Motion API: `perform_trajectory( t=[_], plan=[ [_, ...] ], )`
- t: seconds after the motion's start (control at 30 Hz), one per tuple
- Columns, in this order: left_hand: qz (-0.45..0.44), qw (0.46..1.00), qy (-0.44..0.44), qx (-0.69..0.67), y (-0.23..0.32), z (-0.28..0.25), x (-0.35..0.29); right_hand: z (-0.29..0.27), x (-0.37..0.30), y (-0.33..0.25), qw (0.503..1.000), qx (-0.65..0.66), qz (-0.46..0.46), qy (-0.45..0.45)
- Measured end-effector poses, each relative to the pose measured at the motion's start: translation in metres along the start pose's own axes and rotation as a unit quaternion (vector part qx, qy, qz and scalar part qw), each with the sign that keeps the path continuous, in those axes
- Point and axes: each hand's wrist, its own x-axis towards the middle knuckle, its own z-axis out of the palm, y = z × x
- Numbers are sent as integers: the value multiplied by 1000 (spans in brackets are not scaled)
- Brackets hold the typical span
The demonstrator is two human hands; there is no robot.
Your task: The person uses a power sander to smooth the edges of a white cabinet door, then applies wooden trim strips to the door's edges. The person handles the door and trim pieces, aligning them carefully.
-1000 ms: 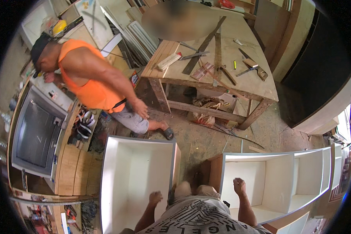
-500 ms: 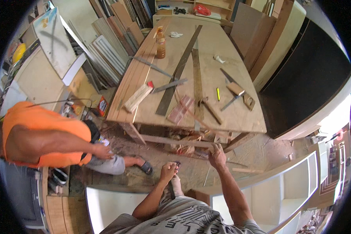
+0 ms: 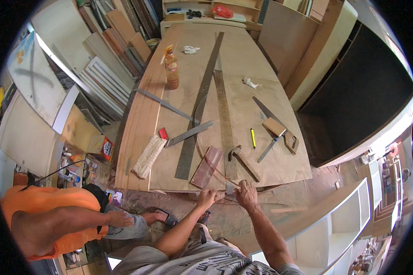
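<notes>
At the near edge of the wooden table [image 3: 261,68], my left hand [image 3: 207,198] has its fingers curled together just below a reddish-brown board piece [image 3: 207,167]. My right hand [image 3: 247,194] is closed at the same edge, by the lower end of a thin, curved reddish strip [image 3: 219,172]. Whether it grips that strip I cannot tell; what either hand holds is too small to make out. Between the hands shows the end of a metal ruler [image 3: 230,187]. A claw hammer [image 3: 244,163] lies beyond my right hand.
On the table lie a handsaw [image 3: 270,112], a yellow marker [image 3: 253,138], a long dark strip [image 3: 199,105], a brush-like bundle [image 3: 149,156] and a bottle of brown liquid [image 3: 171,70]. A person in orange [image 3: 55,220] sits at the left. White shelving [image 3: 326,224] stands at my right.
Both hands have moved forward to the table's near edge and closer together. The view has shifted, so the table appears nearer and the person in orange lower.
</notes>
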Motion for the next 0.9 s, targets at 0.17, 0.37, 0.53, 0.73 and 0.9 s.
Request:
perform_trajectory(
  t=[0.17, 0.37, 0.53, 0.73, 0.9],
  plan=[
    [-4, 999, -9, 31, 16, 28, 12, 10, -4, 9, 992, -119, 14, -40],
    [29, 986, 26, -160, 26, 19, 12, -56, -7, -9, 987, -154, 15, 48],
    [204, 939, 195, 198, 36, -10, 18, -158, -16, -28, 968, -205, 27, 141],
    [250, 916, 266, 168, 84, -29, 24, -194, -55, -39, 960, -147, 93, 221],
    [152, 943, 96, 280, 78, 10, 31, -169, -115, -24, 939, -35, 149, 308]
  ],
)
